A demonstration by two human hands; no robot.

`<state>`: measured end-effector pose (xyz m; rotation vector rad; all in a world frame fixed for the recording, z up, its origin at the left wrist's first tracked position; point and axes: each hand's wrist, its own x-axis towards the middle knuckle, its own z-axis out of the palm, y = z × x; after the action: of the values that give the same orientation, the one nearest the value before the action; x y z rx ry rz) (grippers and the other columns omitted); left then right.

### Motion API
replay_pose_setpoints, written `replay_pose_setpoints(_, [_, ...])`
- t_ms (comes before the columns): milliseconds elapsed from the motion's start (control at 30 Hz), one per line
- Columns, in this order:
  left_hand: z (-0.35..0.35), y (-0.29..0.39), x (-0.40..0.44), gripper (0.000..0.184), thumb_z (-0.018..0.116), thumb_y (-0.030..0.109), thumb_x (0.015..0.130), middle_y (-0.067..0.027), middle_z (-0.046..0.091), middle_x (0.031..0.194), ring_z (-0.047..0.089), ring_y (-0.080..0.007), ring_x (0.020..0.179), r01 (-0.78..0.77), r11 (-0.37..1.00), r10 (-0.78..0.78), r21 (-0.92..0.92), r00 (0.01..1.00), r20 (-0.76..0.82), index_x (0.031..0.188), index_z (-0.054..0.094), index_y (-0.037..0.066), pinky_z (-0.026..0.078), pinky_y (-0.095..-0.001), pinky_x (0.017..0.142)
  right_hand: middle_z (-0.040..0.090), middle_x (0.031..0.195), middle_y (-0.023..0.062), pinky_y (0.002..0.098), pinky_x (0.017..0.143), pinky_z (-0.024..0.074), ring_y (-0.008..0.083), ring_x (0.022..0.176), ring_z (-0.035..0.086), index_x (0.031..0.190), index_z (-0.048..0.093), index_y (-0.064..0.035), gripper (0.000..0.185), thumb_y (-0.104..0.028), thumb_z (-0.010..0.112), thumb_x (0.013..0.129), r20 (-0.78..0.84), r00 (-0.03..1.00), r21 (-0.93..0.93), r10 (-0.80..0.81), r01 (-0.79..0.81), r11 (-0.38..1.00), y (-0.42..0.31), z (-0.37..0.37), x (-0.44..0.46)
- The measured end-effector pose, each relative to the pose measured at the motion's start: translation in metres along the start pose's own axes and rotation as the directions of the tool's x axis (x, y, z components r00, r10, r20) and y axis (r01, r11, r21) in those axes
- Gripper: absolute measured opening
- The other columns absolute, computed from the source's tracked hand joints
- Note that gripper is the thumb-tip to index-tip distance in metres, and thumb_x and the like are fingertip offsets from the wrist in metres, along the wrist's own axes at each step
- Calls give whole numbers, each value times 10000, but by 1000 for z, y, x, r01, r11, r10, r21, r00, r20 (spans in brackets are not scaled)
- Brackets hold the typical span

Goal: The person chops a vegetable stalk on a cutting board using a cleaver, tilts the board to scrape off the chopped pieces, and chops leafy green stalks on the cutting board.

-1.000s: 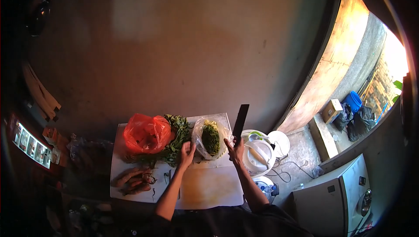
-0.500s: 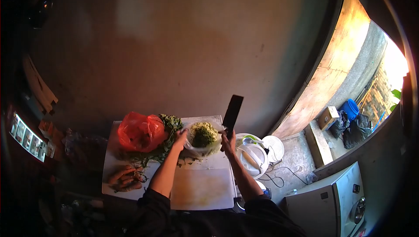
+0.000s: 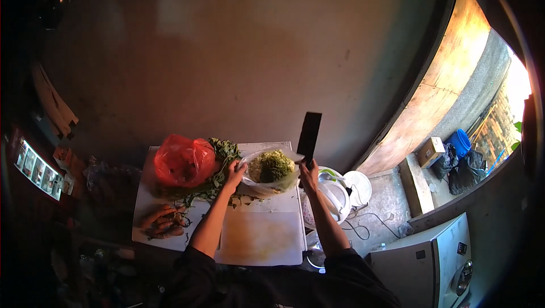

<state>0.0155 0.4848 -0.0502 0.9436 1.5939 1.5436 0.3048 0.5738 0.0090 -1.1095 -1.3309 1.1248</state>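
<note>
Clear, thin plastic bag (image 3: 259, 187) with chopped green and pale-yellow leaves (image 3: 276, 167) sits mouth-up over the white table (image 3: 143, 197), just behind the stained white rectangular cutting board (image 3: 262, 240). Can't tell if its base touches the tabletop. Left hand (image 3: 234, 177): fingers pinch the bag's left rim. Right hand (image 3: 309, 176): fingers closed around the handle of a broad black-bladed knife (image 3: 309, 135), blade pointing up and away; they look to catch the right rim too, exact grip unclear. Bag probably light, limp, slippery, easily torn; best hold is a gathered rim on both sides, base supported. Nearby: crinkled red plastic bag (image 3: 184, 161) and loose dark-green leafy stems (image 3: 222, 152) left of it, knobbly orange-brown roots (image 3: 164, 224) at the table's left front. Stems crowd the left hand; knife blade close to the thin plastic is the main snag.
</note>
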Motion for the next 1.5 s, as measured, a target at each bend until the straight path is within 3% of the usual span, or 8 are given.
replay_pose_setpoints(100, [5,12,-11,299,711,345,910,29,502,844,455,-108,805,30,999,-30,17,999,20,953,584,78,401,-288,748,560,705,-9,258,483,403,80,551,477,953,623,-67,62,-101,603,906,28,989,33,144,-145,989,0,-4,-10])
replay_pose_setpoints(433, [25,41,-5,302,715,348,913,45,509,782,454,-95,729,-108,991,89,-84,975,-204,943,616,64,402,-274,692,699,900,47,228,465,420,60,576,486,963,543,-67,72,-54,576,899,81,997,124,-18,8,992,-10,-29,2])
replay_pose_setpoints(667, [7,9,-20,278,687,296,927,51,438,694,399,-91,653,-56,989,59,137,998,-20,862,585,46,365,-291,596,648,810,38,277,466,481,94,556,539,986,618,-19,141,-128,577,906,247,964,-99,99,-76,992,21,-39,-17])
replay_pose_setpoints(900, [21,42,-15,304,689,367,928,71,444,753,382,-63,719,-144,988,152,54,970,-191,892,601,78,332,-264,630,633,771,37,257,475,438,96,565,521,912,567,-58,115,-125,651,871,84,996,177,26,-41,983,-27,-31,2])
replay_pose_setpoints(1033, [13,18,-37,293,698,328,929,66,436,685,389,-70,635,-32,984,46,177,996,-80,879,610,53,354,-267,585,648,826,50,279,569,486,119,672,565,983,581,-46,143,-135,637,885,171,983,-44,68,-61,997,6,-39,-13])
replay_pose_setpoints(1133, [6,13,-53,288,698,321,929,61,464,699,402,-65,639,-38,993,44,108,997,-56,878,616,50,356,-267,590,653,868,57,293,635,502,132,751,584,1029,595,-41,172,-149,631,899,178,984,133,20,-45,990,44,-37,-28])
replay_pose_setpoints(1333, [-25,22,-80,290,654,362,969,61,540,741,480,-38,629,91,996,-93,23,992,84,1043,652,82,404,-214,570,593,798,22,258,470,448,96,574,523,1106,602,-45,264,-223,653,918,71,980,-78,187,-181,980,15,-52,-63])
replay_pose_setpoints(1500, [-82,-31,-77,289,688,308,942,23,592,838,538,-73,726,-46,985,58,168,996,-67,1087,628,66,466,-244,663,569,823,16,244,451,427,91,566,499,1097,601,-42,229,-207,648,945,-84,968,-245,-235,208,947,59,-57,-82])
